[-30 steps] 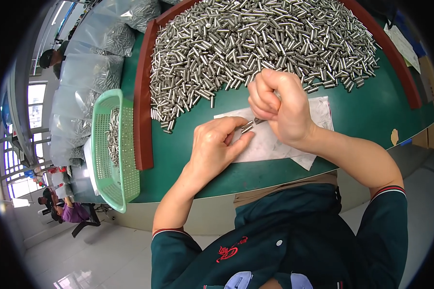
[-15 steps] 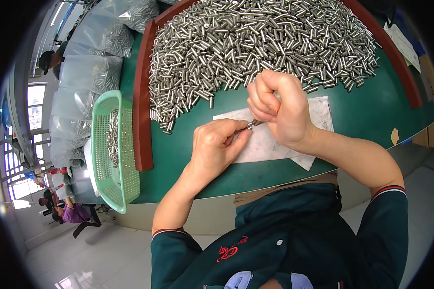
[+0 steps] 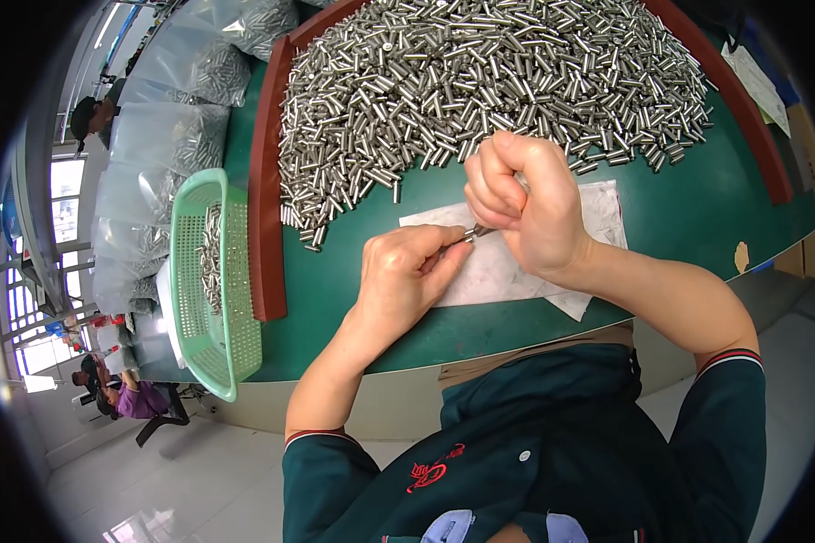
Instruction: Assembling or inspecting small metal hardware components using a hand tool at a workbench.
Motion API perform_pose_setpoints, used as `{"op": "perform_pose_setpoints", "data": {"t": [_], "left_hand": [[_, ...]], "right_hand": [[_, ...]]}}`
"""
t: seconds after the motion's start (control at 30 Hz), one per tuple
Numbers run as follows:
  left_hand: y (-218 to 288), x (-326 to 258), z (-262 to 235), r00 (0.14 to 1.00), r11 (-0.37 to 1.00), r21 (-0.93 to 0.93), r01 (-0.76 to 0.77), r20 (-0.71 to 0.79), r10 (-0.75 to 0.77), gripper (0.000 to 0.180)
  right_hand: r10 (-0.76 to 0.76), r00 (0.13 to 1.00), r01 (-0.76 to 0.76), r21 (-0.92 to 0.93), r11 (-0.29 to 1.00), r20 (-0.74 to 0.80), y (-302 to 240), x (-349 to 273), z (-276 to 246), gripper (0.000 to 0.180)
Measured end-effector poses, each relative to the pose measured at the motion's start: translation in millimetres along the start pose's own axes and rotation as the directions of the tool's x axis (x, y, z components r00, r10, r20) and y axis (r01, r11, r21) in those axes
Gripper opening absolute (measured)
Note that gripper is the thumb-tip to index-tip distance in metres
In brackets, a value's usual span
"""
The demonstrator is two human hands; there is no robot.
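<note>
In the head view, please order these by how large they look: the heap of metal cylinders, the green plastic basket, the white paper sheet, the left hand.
1. Heap of metal cylinders, clearly the largest.
2. Green plastic basket.
3. White paper sheet, partly hidden by the hands, so its rank against the basket is unsure.
4. Left hand.

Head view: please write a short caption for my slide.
Both hands, left hand and right hand, pinch one small metal pin over white paper, beside a pin pile.

Green table (image 3: 697, 226) is basically buried on the far side under a huge pile of metal pins (image 3: 480, 81). White paper sheet (image 3: 507, 262) lies nearer, green mesh basket (image 3: 213, 281) on the left.
</note>
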State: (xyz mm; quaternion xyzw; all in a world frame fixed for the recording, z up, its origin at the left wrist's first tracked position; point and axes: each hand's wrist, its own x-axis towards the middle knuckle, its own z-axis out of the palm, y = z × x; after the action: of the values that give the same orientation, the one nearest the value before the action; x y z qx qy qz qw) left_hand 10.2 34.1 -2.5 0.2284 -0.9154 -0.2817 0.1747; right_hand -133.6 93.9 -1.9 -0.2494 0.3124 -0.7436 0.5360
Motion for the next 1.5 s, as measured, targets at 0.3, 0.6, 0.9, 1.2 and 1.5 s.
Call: {"op": "perform_pose_setpoints", "data": {"t": [0.3,0.6,0.9,1.2,1.5], "left_hand": [[-0.6,0.0,1.2,0.998,0.998,-0.024,-0.063,-0.016,0.062,0.009],[-2.9,-2.3,2.3,0.995,0.995,0.019,-0.094,-0.036,0.095,0.009],[-1.9,2.1,0.4,0.965,0.938,0.240,-0.252,-0.008,0.261,0.012],[0.1,6.2,-5.7,1.000,1.000,0.024,-0.010,0.004,0.010,0.011],[-21.4,6.5,-25.6,0.872,0.002,-0.921,0.390,0.369,-0.320,0.011]], "right_hand": [[-0.137,0.990,0.138,-0.228,0.964,0.017,8.3,-8.2,7.2,0.037],[-0.044,0.998,0.038,-0.109,0.993,-0.053,-0.7,-1.8,5.0,0.038],[-0.023,0.999,0.022,-0.046,0.999,-0.037,-1.1,-0.1,7.0,0.037],[-0.166,0.985,0.168,-0.039,0.985,0.046,-7.1,-0.9,4.7,0.034],[-0.087,0.994,0.092,-0.072,0.993,0.071,0.4,-2.6,4.7,0.038]]}}
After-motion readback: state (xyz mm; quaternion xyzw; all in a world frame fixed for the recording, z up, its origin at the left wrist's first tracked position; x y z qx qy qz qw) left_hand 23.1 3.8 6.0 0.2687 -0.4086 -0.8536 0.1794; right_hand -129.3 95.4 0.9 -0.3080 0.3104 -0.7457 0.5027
